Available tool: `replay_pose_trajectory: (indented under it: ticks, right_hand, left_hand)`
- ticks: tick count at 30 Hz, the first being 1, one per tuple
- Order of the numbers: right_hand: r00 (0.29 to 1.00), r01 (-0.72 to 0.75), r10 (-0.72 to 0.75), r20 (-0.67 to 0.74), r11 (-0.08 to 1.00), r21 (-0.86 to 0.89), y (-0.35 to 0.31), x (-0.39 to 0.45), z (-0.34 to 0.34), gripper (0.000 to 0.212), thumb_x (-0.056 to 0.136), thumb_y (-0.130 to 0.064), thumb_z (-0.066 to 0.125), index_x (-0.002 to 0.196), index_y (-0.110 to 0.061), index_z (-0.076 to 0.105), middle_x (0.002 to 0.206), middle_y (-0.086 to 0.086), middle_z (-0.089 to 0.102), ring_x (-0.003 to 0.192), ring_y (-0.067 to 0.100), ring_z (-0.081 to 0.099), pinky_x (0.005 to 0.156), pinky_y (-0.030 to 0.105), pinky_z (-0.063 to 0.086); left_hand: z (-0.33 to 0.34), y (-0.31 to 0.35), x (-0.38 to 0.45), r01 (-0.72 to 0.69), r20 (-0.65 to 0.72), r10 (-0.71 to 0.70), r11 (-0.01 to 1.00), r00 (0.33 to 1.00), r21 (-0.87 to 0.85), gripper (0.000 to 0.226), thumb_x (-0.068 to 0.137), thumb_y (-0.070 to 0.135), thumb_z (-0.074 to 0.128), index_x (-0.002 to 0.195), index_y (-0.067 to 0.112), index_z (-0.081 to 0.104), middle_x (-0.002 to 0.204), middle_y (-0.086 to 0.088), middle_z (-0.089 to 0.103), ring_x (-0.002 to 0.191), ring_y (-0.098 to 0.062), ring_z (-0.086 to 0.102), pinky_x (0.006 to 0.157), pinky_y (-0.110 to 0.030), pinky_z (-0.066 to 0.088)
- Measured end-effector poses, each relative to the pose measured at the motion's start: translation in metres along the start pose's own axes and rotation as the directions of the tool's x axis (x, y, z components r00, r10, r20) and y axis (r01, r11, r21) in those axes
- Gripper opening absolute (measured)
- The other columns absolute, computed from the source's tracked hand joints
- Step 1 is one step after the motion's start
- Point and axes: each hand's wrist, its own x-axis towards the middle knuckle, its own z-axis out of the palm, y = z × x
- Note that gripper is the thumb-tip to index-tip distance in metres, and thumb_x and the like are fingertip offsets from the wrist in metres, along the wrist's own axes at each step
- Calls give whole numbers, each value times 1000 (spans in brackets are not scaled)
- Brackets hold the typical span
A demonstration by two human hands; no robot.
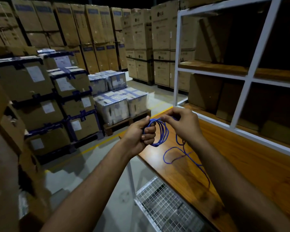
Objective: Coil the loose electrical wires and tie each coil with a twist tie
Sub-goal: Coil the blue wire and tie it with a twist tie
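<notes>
**Hands on a part-wound coil; tie not yet fitted**

Left hand [145, 133] is clenched round one side of the blue coil [158, 133], fingers curled through the loops and thumb over the top. Right hand [181, 123] pinches the wire at the top of the coil, just beside the left thumb, fingers bent down onto the strand. Both hands hold the coil in the air above the near corner of the wooden table [251, 164].

Status of the work:

1. Wound: several loops are gathered in the left fist and lie roughly together.
2. Not wound: a loose tail [177, 154] drops from the right hand, makes one open bend on the table and runs back toward the person, where the right forearm hides its end. How much wire is left cannot be told.
3. Not tied: no twist tie shows on the coil, in either hand or on the table.

By this reading the first coil is past halfway. The tail has to be taken up before tying. No other loose wires are in view, so the number left to do cannot be judged.

Cartons [84, 30] are stacked beyond the table; a white rack [248, 76] stands on it.
</notes>
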Motion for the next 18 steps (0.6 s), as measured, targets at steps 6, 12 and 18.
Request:
replay_pose_trajectory:
  ticks: [6, 12, 18]
  right_hand:
    - [990, -41, 53, 130, 995, -93, 8, 4, 17, 42, 94, -53, 55, 66, -23, 63, 56, -3, 60, 54, 9, 57, 55, 31, 44]
    - [751, -411, 151, 643, 869, 276, 40, -24, 13, 40, 100, -47, 48, 78, -16, 63, 64, -8, 55, 57, 4, 48, 63, 26, 38]
    - [754, -649, 264, 601, 444, 618, 48, -43, 26, 16, 96, 0, 55, 112, 2, 59, 80, 9, 61, 65, 13, 56, 64, 29, 55]
  left_hand:
    - [-3, 9, -7, 45, 55, -41, 996, 998, -77, 31, 99, 34, 38, 76, 14, 44, 47, 9, 28, 41, -6, 10, 38, -18, 15]
    - [-13, 34, -23, -56, -33, 53, 993, 998, -100, 34, 99, 33, 39, 69, 18, 42, 48, 9, 26, 45, -7, 6, 41, -19, 9]
    - [-22, 41, -22, -120, -93, 109, 986, 990, -117, 39, 105, 34, 32, 70, 20, 41, 50, 10, 26, 46, -7, 7, 44, -19, 8]
